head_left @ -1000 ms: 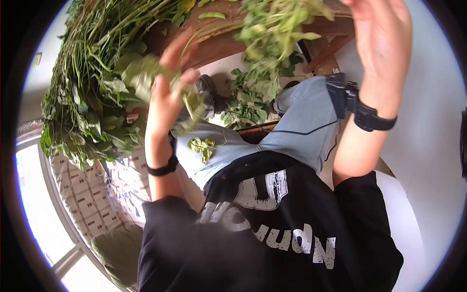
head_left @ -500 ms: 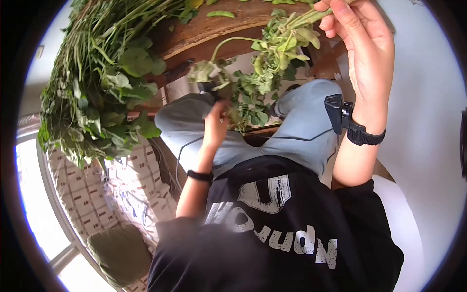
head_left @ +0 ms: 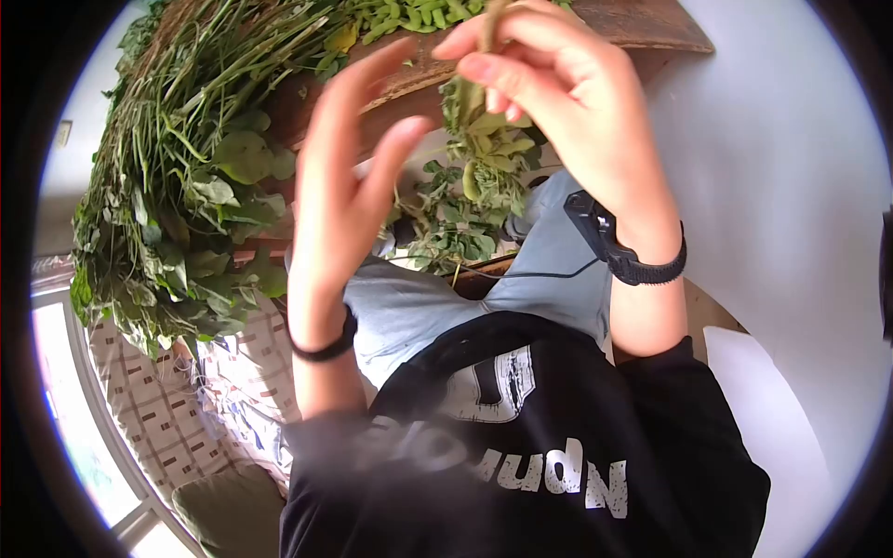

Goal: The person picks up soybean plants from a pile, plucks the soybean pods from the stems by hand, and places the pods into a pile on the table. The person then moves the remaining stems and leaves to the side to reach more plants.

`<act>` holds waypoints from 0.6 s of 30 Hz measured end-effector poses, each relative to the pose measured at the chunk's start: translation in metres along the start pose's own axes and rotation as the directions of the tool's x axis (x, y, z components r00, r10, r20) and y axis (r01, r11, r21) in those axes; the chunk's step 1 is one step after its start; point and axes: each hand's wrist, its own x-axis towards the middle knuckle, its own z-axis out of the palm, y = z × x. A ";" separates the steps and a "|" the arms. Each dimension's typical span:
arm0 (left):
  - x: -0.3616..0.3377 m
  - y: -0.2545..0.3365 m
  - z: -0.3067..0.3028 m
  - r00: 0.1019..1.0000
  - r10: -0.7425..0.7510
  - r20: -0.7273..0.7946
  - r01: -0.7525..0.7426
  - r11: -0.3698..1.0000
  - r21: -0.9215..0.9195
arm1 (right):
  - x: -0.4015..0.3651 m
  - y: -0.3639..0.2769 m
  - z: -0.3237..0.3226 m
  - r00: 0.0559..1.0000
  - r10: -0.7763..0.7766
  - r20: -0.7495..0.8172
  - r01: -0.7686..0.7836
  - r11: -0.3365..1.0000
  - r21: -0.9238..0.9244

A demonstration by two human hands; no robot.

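Note:
My right hand (head_left: 577,93) pinches the stem of a bean plant (head_left: 488,153) near the top of the view. Leaves and green pods on that plant hang below the hand, over the gap between my knees. To the left of it, my left hand (head_left: 339,167) is raised, its thumb and fingers spread and nothing between them. Green pods (head_left: 409,15) lie on the wooden table (head_left: 651,26) beyond my hands.
A large heap of leafy stalks (head_left: 177,177) fills the left side and hangs over the table edge. More leaves (head_left: 456,244) are low between my legs. At lower left are a patterned cloth (head_left: 153,409) and a dark green cushion (head_left: 228,511). A wall (head_left: 753,186) stands at right.
My left hand has risen from near my lap to beside the stem. My right hand has moved left with the plant, which now hangs more upright. More of the pods on the table show.

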 end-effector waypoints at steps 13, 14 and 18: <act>0.000 -0.009 0.027 0.985 0.058 -0.166 -0.089 0.978 -0.187 | -0.037 0.035 0.043 0.971 -0.231 -0.060 0.174 0.855 -0.488; -0.004 -0.009 0.029 0.980 0.012 -0.197 -0.059 0.970 -0.234 | -0.036 0.036 0.048 0.972 -0.232 -0.034 0.181 0.837 -0.515; -0.013 -0.020 0.037 0.913 -0.185 -0.363 0.038 0.926 -0.377 | -0.036 0.045 0.061 0.947 -0.314 0.062 0.278 0.713 -0.644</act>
